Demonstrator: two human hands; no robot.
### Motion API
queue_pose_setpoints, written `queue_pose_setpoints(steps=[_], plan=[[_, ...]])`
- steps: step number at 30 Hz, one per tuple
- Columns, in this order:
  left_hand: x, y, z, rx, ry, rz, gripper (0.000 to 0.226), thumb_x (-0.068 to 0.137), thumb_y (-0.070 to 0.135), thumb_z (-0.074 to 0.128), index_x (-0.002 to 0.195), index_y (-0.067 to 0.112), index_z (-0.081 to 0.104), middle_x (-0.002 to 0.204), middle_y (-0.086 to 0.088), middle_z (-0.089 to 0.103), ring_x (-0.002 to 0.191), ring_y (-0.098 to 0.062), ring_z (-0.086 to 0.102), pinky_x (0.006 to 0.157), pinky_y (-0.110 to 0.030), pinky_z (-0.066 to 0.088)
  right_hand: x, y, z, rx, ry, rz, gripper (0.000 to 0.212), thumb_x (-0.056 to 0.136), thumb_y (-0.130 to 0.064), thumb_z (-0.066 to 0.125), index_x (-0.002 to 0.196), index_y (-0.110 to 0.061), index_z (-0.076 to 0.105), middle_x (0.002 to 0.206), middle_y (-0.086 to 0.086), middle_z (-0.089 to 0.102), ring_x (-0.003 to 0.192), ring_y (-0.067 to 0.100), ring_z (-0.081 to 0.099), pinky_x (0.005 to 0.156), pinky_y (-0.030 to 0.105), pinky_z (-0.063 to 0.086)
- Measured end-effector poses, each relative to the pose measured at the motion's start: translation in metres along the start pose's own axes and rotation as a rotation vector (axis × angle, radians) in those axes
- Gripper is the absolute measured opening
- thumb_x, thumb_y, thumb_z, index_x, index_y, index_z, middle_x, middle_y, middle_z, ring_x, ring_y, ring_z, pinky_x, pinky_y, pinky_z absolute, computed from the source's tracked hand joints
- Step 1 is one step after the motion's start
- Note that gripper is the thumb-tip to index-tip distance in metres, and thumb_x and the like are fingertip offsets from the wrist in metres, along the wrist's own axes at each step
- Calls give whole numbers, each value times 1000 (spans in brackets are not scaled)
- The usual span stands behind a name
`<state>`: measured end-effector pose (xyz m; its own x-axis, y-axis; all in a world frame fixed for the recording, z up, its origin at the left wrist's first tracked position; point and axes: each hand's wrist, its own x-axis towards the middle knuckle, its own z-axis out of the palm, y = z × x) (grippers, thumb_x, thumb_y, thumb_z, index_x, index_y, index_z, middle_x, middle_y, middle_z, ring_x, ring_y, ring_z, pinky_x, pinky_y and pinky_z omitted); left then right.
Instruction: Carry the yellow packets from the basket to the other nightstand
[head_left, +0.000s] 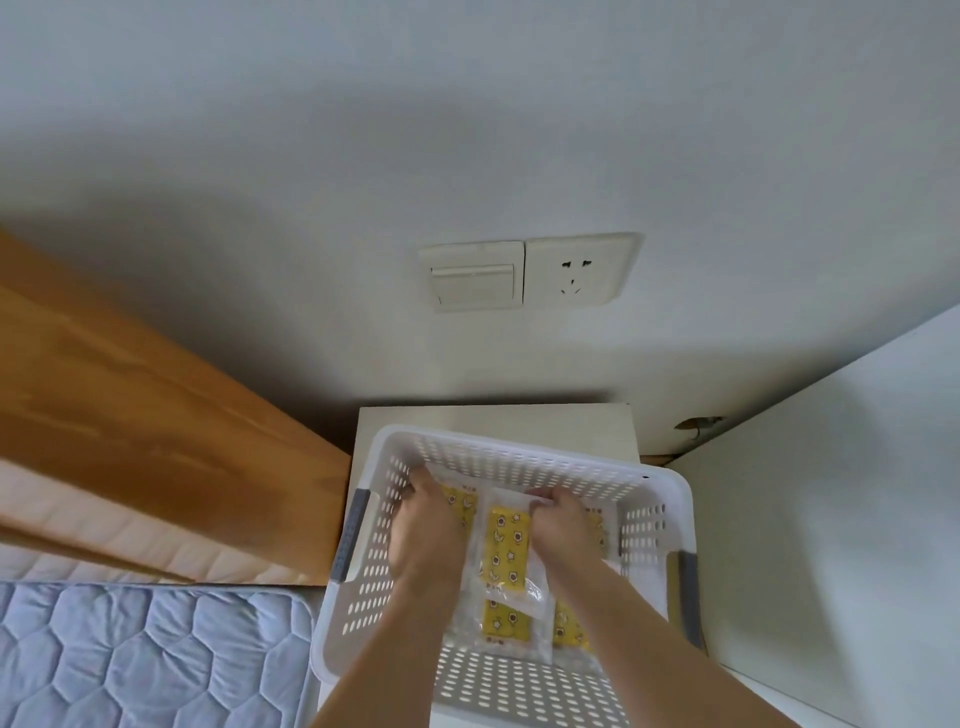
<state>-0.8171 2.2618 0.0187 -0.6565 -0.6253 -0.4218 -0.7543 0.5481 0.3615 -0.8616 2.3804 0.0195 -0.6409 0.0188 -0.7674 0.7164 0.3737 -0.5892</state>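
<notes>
A white perforated basket (524, 447) with grey handles stands on a white nightstand (493, 415) against the wall. Several yellow patterned packets in clear wrappers lie on its floor. Both my hands are down inside the basket. My left hand (423, 525) grips the top edge of a packet (460, 501) at the left. My right hand (558, 525) pinches the clear top edge of the middle packet (506, 545). More packets (506, 618) lie nearer me, partly under my forearms.
A wooden headboard (130, 415) and a bed with a blue quilted cover (145, 654) lie to the left. A light switch (472, 278) and a socket (574, 273) sit on the wall above. A white panel (831, 493) rises close on the right.
</notes>
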Motion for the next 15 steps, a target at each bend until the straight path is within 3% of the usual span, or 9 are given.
queue_pose_setpoints(steps=[3, 6, 10, 13, 15], plan=[[0, 1, 0, 39, -15, 2, 62, 96, 4, 40, 148, 18, 10, 103, -15, 62, 84, -25, 67, 66, -36, 58, 5, 2, 6, 7, 4, -3, 38, 95, -1, 32, 124, -12, 55, 98, 8, 61, 69, 16, 53, 57, 27, 41], [-2, 2, 0, 49, -19, -2, 59, 97, 7, 40, 147, 16, 10, 106, -13, 60, 87, -24, 65, 63, -31, 53, 4, 2, 12, -18, 10, -30, 40, 94, -2, 31, 124, -13, 55, 96, 7, 60, 68, 16, 52, 56, 28, 40], [-2, 1, 1, 87, -21, -15, 54, 96, 6, 45, 144, 9, 20, 123, -15, 56, 98, -27, 65, 69, -32, 52, 0, 2, 9, -2, 56, -49, 32, 97, -6, 38, 124, -17, 51, 110, 7, 59, 71, 13, 54, 57, 27, 42], [-6, 1, -1, 89, -18, -16, 59, 93, 5, 50, 145, 7, 22, 135, -16, 49, 107, -30, 63, 77, -35, 54, -4, 2, 3, -62, 56, -92, 38, 100, -12, 40, 137, -15, 44, 125, 8, 54, 68, 3, 48, 53, 18, 37], [-7, 2, 0, 123, -12, -27, 58, 93, 6, 51, 144, 7, 24, 138, -14, 47, 110, -29, 61, 79, -35, 54, -13, -4, 1, -96, 56, -105, 42, 101, -12, 40, 143, -12, 39, 136, 7, 50, 77, 7, 55, 59, 18, 37]])
